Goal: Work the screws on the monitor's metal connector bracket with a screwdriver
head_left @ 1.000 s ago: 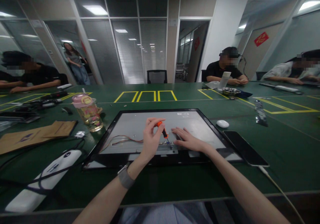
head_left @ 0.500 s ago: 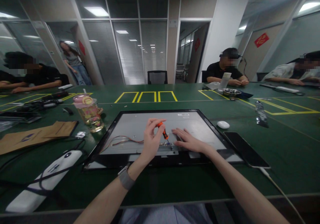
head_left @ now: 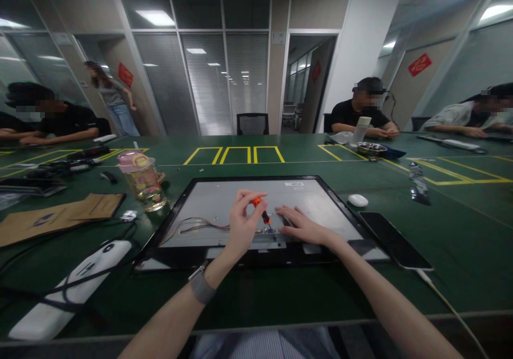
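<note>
My left hand (head_left: 245, 219) is closed round the handle of an orange and black screwdriver (head_left: 265, 217). The shaft tilts down to a small metal bracket with fittings near the front edge of a display panel (head_left: 320, 204). That panel lies flat, its grey metal back facing up inside a black frame. My right hand (head_left: 301, 226) rests on the panel just right of the screwdriver tip, fingers stretched out and nothing in them. Thin coloured wires (head_left: 200, 221) run along the panel left of my left hand. The tip's exact contact point is too small to make out.
Left stand a pink-lidded bottle (head_left: 142, 180), a brown paper bag (head_left: 60, 217) and a white device with black cables (head_left: 76, 289). Right lie a white earbud case (head_left: 358, 200) and a cabled phone (head_left: 395, 239). Several people are across the table; a metal bowl (head_left: 371, 149) sits there.
The screwdriver handle has turned slightly in my left hand; both hands keep their places. In the background, the standing person has moved a little and swung an arm out.
</note>
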A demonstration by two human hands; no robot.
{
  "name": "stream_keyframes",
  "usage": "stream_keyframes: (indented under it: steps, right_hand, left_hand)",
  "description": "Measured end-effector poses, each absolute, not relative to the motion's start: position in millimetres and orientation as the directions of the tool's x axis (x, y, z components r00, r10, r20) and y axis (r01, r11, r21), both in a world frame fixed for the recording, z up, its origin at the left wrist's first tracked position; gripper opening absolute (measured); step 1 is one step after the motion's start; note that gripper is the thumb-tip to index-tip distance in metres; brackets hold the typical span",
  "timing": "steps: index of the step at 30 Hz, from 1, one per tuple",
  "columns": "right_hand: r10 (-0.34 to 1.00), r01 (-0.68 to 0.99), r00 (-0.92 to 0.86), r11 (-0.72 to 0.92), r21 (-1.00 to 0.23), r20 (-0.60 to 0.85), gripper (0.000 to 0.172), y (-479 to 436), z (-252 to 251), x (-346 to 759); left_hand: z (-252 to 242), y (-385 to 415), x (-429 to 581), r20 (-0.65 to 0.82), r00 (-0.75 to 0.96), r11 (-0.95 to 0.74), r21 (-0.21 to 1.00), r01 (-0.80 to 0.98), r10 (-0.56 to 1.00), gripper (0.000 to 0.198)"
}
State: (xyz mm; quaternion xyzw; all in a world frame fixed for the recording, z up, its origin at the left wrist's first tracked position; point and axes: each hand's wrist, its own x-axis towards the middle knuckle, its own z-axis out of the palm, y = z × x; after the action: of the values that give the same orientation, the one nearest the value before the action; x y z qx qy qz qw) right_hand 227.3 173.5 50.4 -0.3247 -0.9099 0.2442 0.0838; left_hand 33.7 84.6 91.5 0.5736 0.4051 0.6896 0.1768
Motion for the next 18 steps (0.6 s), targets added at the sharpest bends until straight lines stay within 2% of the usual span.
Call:
stream_keyframes:
  steps: [4, 8, 14, 18]
  right_hand:
    - [0.626, 0.542, -0.780, 0.676, -0.500, 0.001, 0.061, 174.6, 49.5, 227.6]
    - [0.623, 0.537, -0.782, 0.677, -0.504, 0.004, 0.060, 175.3, 48.8, 227.9]
    - [0.628, 0.542, -0.778, 0.667, -0.510, -0.005, 0.060, 173.1, 51.1, 227.9]
    - [0.634, 0.544, -0.773, 0.664, -0.513, 0.002, 0.061, 172.6, 51.7, 227.7]
  left_hand:
    - [93.3, 82.6, 33.7, 0.622, -0.255, -0.608, 0.782, 0.141, 0.740, 0.027]
    - [94.0, 80.9, 35.0, 0.577, -0.248, -0.577, 0.813, 0.080, 0.778, 0.029]
    - [90.9, 84.9, 34.7, 0.650, -0.297, -0.612, 0.759, 0.221, 0.700, 0.015]
    - [91.6, 84.6, 33.8, 0.633, -0.288, -0.599, 0.774, 0.205, 0.719, 0.025]
